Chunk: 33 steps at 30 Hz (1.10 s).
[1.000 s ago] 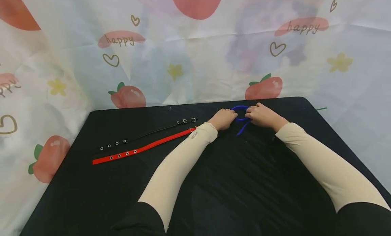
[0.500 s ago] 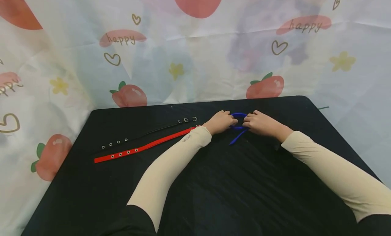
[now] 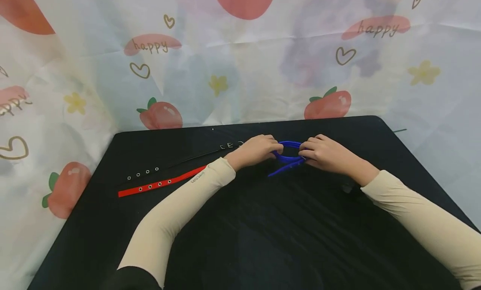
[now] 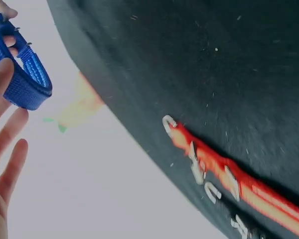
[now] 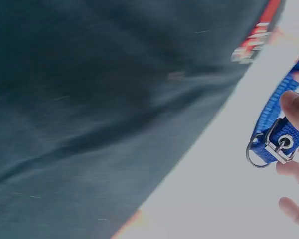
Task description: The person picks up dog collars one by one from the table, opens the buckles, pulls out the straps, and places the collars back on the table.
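Observation:
A blue buckle collar (image 3: 288, 159), bent into a loop, is held between the two hands over the far part of the table. My left hand (image 3: 257, 149) pinches the loop's left side; in the left wrist view several of its fingers (image 4: 10, 149) are spread below the ribbed strap (image 4: 29, 92). On the other side my right hand (image 3: 327, 155) grips the collar close to its metal buckle (image 5: 279, 149), where the prong passes through an eyelet. A D-ring (image 5: 254, 155) hangs beside that buckle. The collar's pointed tail sticks out toward the front left.
A red collar (image 3: 161, 184) with eyelets lies stretched out at the left, its buckle end hidden by the left arm in the head view. Behind it lies a thin black collar (image 3: 195, 157). A printed curtain (image 3: 244, 73) hangs beyond the black table (image 3: 240, 248).
Both hands have come slightly nearer the body with the blue collar. The left hand has shifted left, and the loop looks wider. The collar's tail now points further left.

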Tool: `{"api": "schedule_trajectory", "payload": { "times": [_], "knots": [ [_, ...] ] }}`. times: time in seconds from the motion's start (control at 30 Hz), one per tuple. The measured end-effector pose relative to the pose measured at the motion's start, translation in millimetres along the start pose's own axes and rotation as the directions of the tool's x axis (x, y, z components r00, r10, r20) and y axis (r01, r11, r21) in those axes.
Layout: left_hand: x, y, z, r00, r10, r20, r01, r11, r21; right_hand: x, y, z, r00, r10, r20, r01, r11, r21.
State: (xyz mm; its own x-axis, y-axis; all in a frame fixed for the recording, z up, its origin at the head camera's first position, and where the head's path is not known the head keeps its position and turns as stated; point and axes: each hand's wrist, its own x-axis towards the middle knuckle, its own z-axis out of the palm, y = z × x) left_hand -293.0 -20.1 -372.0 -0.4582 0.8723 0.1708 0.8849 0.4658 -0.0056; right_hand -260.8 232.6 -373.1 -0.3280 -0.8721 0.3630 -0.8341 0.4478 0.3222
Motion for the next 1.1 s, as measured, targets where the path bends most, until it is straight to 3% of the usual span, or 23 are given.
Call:
{"api": "schedule_trajectory", "payload": {
  "times": [0.1,0.2,0.37,0.53,0.7,0.9,1.1],
  "knots": [
    [-18.1,3.6,-13.3,0.998,-0.018,-0.054,0.013,0.995,-0.102,10.1,-9,-22,0.998,0.011,-0.061,-0.009,0.999,0.035],
    [-33.9,8.2,-26.7,0.997,-0.014,-0.081,0.003,0.991,-0.136,19.2,-19,-42,0.995,0.022,-0.099,-0.016,0.998,0.058],
    [-59.0,11.2,-51.2,0.997,-0.022,-0.069,0.018,0.997,-0.070,32.1,-37,-65,0.992,0.016,-0.122,-0.008,0.998,0.070],
    [-79.9,6.0,-80.2,0.990,-0.120,-0.080,0.116,0.992,-0.048,39.6,-50,-77,0.991,0.031,-0.133,-0.024,0.998,0.059],
    [-87.4,21.4,-102.2,0.980,-0.152,-0.128,0.149,0.988,-0.036,45.8,-55,-83,0.991,0.044,-0.125,-0.038,0.998,0.046],
    [-89.1,53.2,-116.2,0.988,-0.134,-0.081,0.142,0.984,0.105,54.4,-57,-85,0.994,0.010,-0.109,-0.010,1.000,0.002],
    [-94.3,56.4,-125.3,0.976,-0.164,-0.145,0.186,0.971,0.152,58.8,-58,-85,0.997,-0.007,-0.083,0.003,0.999,-0.041]
  ]
}}
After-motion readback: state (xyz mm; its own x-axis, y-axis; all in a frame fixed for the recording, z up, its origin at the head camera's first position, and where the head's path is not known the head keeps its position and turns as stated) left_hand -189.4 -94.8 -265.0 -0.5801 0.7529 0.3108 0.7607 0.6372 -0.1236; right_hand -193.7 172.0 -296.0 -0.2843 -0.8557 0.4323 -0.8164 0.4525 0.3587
